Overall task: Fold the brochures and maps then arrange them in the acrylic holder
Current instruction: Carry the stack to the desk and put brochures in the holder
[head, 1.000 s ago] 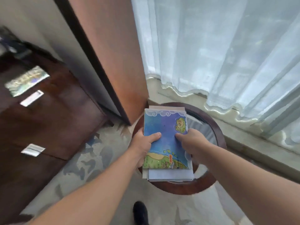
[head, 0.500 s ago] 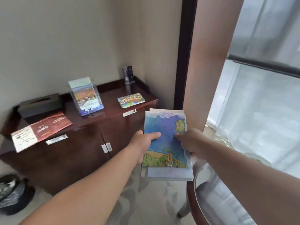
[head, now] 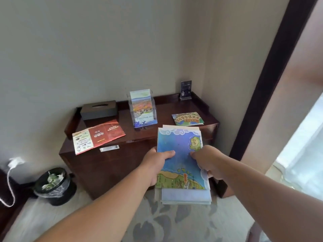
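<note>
I hold a stack of folded maps (head: 181, 165), blue cartoon map on top, in the air in front of a dark wooden cabinet (head: 122, 159). My left hand (head: 157, 163) grips its left edge, thumb on top. My right hand (head: 208, 159) grips the right edge. On the cabinet top stands the clear acrylic holder (head: 142, 109) with a landscape brochure inside. A red and white brochure (head: 97, 135) lies unfolded at the cabinet's front left. A small colourful folded map (head: 188, 118) lies at the right.
A dark tissue box (head: 98, 110) sits at the back left of the cabinet, a small sign stand (head: 185, 89) at the back right. A black bin (head: 54, 186) stands on the floor to the left. A dark door frame (head: 265, 75) rises on the right.
I have turned left from the round glass table by the curtain to face the cabinet, carrying the map stack in both hands. The grip is unchanged.
</note>
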{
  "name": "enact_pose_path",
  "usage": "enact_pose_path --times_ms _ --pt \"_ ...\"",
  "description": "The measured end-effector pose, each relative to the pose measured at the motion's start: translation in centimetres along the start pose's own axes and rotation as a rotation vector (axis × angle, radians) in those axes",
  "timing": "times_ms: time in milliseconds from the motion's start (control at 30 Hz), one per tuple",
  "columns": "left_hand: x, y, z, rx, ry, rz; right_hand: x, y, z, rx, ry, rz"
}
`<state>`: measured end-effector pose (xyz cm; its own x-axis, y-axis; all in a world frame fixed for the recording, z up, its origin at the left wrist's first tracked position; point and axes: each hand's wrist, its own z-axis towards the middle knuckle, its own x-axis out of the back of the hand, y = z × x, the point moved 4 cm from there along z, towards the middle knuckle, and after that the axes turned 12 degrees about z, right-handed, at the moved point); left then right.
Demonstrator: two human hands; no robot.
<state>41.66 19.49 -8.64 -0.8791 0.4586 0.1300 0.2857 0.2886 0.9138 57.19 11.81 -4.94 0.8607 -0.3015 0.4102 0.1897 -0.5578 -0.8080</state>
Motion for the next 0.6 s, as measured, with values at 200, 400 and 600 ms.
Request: enact_pose_path --times_ms 200,400,600 --pt "2.9 0.5 3.7 0.014 0.114 -0.029 -2.4 -2.8 5.3 0.063 -0.103 -0.043" --pt "3.2 2.5 8.4 0.029 0.185 -0.082 -2.1 -5.8 11.7 0.115 -0.168 -0.071" --pt "3.4 2.8 12.6 0.069 0.221 -0.116 -2.8 -6.9 16.9 0.081 -0.233 -0.087"
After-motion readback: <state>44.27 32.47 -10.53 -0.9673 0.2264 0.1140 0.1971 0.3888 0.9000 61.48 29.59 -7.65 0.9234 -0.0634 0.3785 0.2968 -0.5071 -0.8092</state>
